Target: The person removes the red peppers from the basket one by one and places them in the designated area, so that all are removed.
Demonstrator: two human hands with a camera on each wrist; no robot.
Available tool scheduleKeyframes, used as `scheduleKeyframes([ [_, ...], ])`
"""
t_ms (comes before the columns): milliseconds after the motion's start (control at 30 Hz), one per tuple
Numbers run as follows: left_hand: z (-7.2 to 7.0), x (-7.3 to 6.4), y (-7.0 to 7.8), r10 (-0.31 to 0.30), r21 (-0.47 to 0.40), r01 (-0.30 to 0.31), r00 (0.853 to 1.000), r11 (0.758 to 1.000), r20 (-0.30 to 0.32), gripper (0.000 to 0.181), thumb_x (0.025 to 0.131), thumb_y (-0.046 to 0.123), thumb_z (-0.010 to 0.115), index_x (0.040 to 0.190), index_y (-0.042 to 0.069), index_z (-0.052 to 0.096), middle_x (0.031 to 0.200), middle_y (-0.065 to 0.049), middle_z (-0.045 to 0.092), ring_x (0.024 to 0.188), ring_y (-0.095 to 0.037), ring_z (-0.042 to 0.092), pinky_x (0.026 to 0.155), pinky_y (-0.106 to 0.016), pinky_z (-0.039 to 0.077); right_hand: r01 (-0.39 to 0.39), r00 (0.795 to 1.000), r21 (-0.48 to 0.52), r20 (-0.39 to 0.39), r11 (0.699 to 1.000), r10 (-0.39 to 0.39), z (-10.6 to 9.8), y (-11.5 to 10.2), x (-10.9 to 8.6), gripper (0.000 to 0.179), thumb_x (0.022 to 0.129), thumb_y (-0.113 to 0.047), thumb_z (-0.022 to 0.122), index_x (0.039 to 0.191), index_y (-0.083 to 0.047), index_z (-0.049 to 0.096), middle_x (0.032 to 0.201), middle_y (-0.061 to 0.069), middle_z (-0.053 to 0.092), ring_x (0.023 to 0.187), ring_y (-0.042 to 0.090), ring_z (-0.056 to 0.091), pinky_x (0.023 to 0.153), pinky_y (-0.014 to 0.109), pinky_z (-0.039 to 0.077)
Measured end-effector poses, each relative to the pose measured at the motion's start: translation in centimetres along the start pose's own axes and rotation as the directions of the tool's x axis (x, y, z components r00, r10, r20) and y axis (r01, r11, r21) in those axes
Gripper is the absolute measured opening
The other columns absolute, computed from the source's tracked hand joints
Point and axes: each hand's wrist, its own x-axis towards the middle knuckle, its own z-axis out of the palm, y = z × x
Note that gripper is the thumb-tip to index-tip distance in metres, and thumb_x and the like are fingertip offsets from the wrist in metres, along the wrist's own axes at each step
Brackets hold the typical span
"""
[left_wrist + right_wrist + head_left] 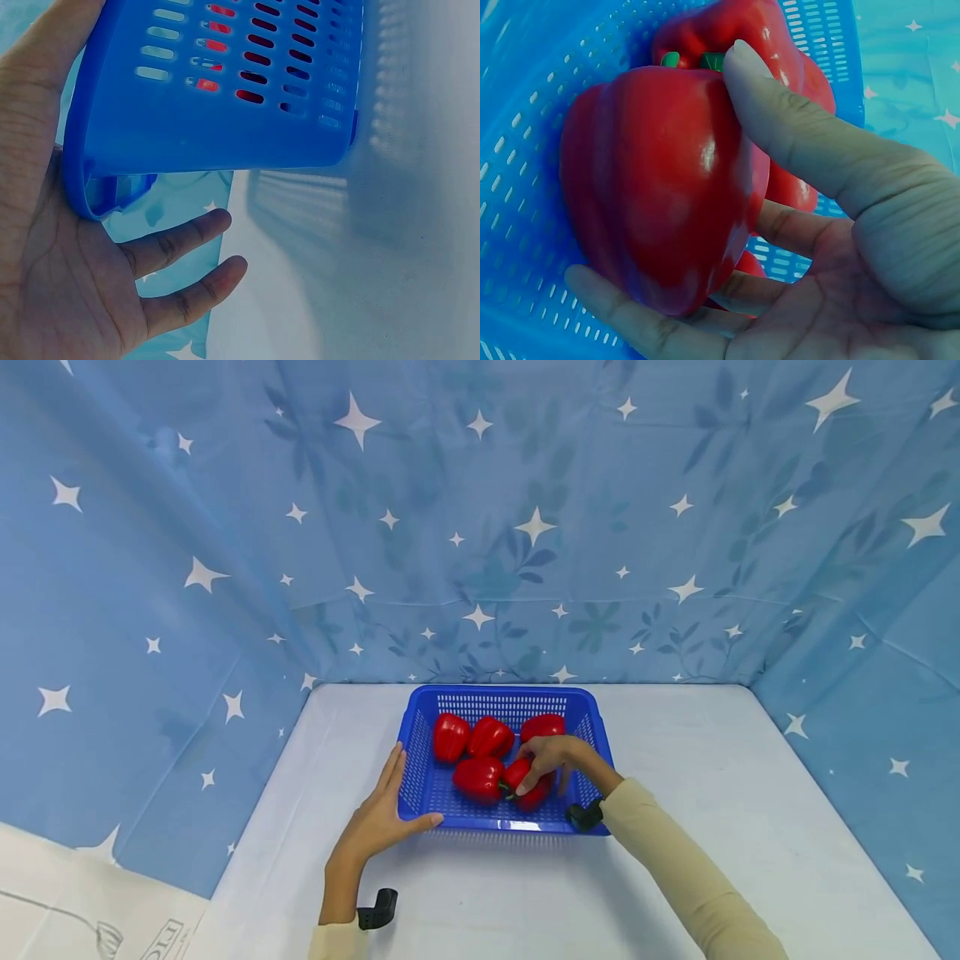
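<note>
Several red bell peppers lie in a blue plastic basket (422,793) in the head view. My right hand (551,754) reaches into the basket's right part and holds one bell pepper (660,187), thumb near its green stem and fingers round its other side. Left of it in the head view lies another bell pepper (478,778). Behind are a bell pepper (452,737) at the left, a bell pepper (491,737) in the middle and one (543,725) at the right. My left hand (381,817) rests at the basket's front left corner, fingers straight and spread, rim against the palm.
The basket stands on a white-covered table (697,752). A blue curtain (525,568) with white stars rises behind the table and along both sides. Black wrist cameras sit on both wrists, the right camera (585,815) over the basket's front right corner.
</note>
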Motion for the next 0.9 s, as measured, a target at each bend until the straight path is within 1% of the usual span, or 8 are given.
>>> scheduleKeyframes([
  [233, 0.0, 0.0, 0.1, -0.020, -0.006, 0.020, 1.000, 1.000, 0.019, 0.122, 0.071, 0.067, 0.072, 0.158, 0.025, -0.002, 0.166, 0.007, -0.006, 0.147, -0.042, 0.025, 0.103, -0.066, 0.039, 0.016, 1.000, -0.029, 0.013, 0.999, -0.015, -0.1, 0.1, 0.2, 0.072, 0.071, -0.016, 0.087, 0.133, -0.007, 0.051, 0.122, 0.014, 0.055, 0.116, 0.037, 0.054, 0.075, 0.050, 0.060],
  [333, -0.1, 0.0, 0.1, -0.023, -0.005, 0.024, 0.999, 1.000, 0.022, 0.123, 0.070, 0.070, 0.071, 0.158, 0.025, -0.003, 0.166, 0.007, -0.006, 0.148, -0.041, 0.024, 0.103, -0.066, 0.039, 0.008, 1.000, -0.023, 0.021, 1.000, -0.008, -0.1, 0.2, 0.2, 0.073, 0.071, -0.015, 0.088, 0.133, -0.006, 0.050, 0.121, 0.014, 0.055, 0.114, 0.036, 0.055, 0.077, 0.050, 0.060],
  [500, -0.2, -0.1, 0.1, -0.016, 0.000, 0.016, 1.000, 1.000, 0.017, 0.123, 0.070, 0.071, 0.070, 0.158, 0.025, -0.002, 0.166, 0.008, -0.007, 0.148, -0.041, 0.024, 0.104, -0.065, 0.039, -0.012, 1.000, -0.040, 0.022, 0.999, 0.013, -0.3, 0.3, 0.0, 0.073, 0.070, -0.015, 0.088, 0.132, -0.006, 0.051, 0.121, 0.015, 0.055, 0.111, 0.035, 0.057, 0.074, 0.046, 0.061],
  [667, -0.1, -0.1, 0.1, -0.011, 0.003, 0.011, 1.000, 1.000, 0.013, 0.123, 0.070, 0.072, 0.069, 0.158, 0.025, -0.001, 0.166, 0.006, -0.005, 0.147, -0.041, 0.025, 0.104, -0.066, 0.039, -0.011, 0.999, -0.011, 0.037, 1.000, 0.011, -0.7, 0.3, -0.3, 0.068, 0.069, -0.015, 0.088, 0.127, -0.007, 0.054, 0.120, 0.014, 0.055, 0.111, 0.033, 0.056, 0.073, 0.046, 0.062],
  [900, 0.0, 0.0, -0.1, -0.019, -0.004, 0.019, 1.000, 1.000, 0.011, 0.123, 0.069, 0.072, 0.069, 0.158, 0.026, -0.002, 0.166, 0.006, -0.005, 0.147, -0.042, 0.025, 0.102, -0.067, 0.039, 0.003, 0.999, 0.014, 0.053, 1.000, -0.004, -1.5, 0.2, -1.1, 0.068, 0.068, -0.017, 0.089, 0.124, -0.008, 0.052, 0.121, 0.014, 0.053, 0.110, 0.032, 0.057, 0.075, 0.046, 0.061],
])
